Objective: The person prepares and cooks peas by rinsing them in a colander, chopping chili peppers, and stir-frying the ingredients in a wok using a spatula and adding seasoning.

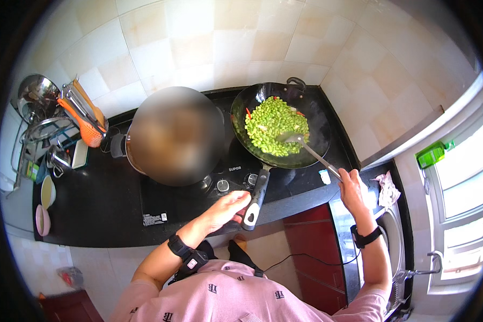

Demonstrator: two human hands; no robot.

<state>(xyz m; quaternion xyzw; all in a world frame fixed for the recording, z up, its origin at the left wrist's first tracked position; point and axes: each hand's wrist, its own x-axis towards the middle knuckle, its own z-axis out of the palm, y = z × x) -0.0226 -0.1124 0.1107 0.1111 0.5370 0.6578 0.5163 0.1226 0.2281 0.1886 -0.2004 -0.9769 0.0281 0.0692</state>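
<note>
A black wok (320, 120) stands on the right burner of the gas stove, holding green beans (275, 120) with bits of red chilli. My right hand (352, 191) is closed around the handle of a metal spatula (320, 157), whose blade rests among the beans at their lower right. The wok's dark handle (259, 193) points towards me. Beside its pale end is my left hand (229, 209), fingers partly curled and thumb uppermost; some fingertips are hidden behind the handle, and whether they grip it is unclear.
A large round pan (131, 159), its inside blurred, sits left of the wok. Utensils with an orange slotted spoon (89, 131), a dish rack and bowls (47, 192) stand at left. At right are a crumpled cloth (387, 191), a sink (393, 237) and a green bottle (430, 155) by the window.
</note>
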